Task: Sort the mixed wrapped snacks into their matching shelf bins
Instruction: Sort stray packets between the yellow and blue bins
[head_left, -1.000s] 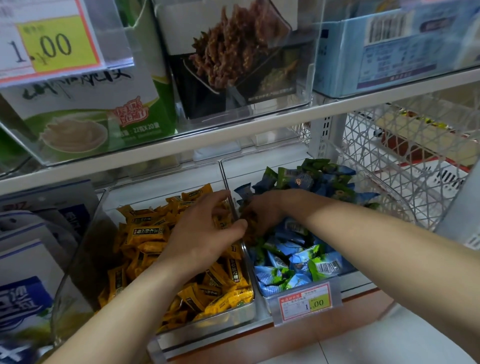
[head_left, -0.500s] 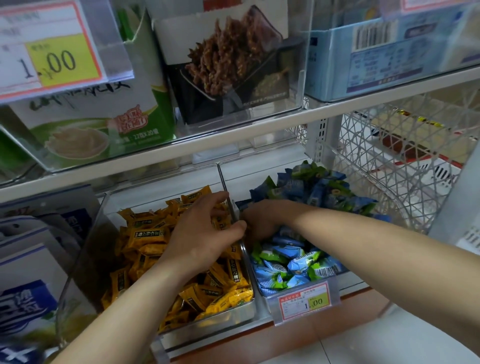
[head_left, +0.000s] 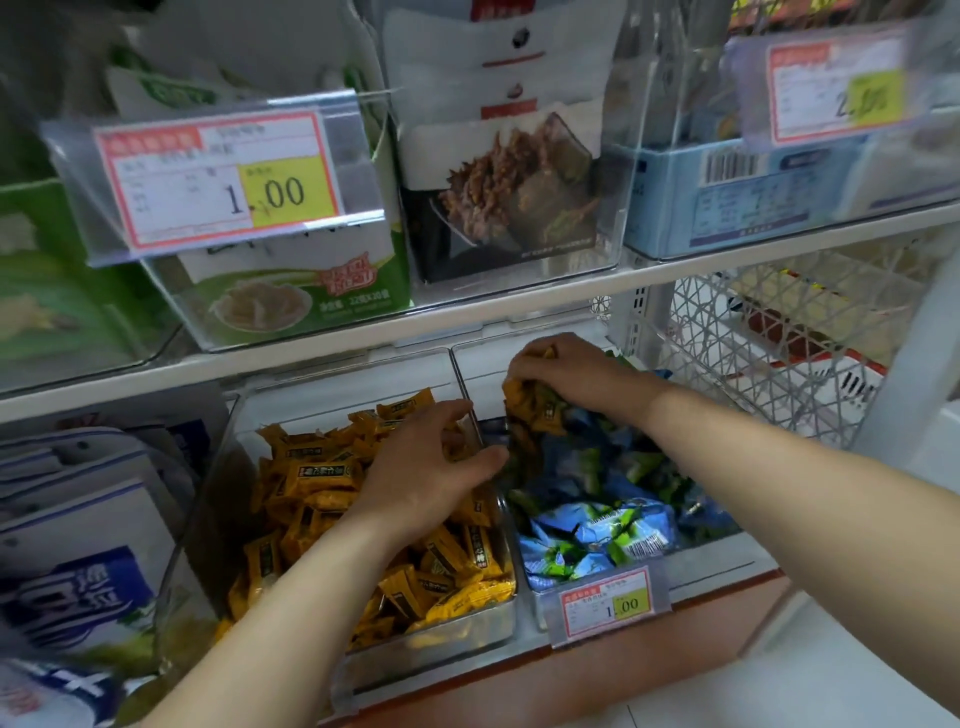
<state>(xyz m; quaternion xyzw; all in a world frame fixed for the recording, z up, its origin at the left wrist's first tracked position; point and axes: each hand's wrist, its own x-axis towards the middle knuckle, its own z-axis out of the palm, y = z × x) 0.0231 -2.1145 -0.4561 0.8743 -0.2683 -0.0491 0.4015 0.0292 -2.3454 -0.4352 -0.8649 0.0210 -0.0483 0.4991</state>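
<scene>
yellow snacks, left bin; blue-green snacks, right bin

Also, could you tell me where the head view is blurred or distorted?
Head view: the upper-right price tag is smeared, the upper-left price tag reads sharply; the orange snacks in the right hand look soft; the lower-left blue-and-white packs are blurred.

Your right grip clutches a bunch of yellow wrapped snacks above the right-hand clear bin, which is piled with blue-and-green packets. Your left grip rests, fingers loosely bent, on the heap of yellow packets in the neighbouring clear bin. A price tag reading 1.00 fronts the right bin.
</scene>
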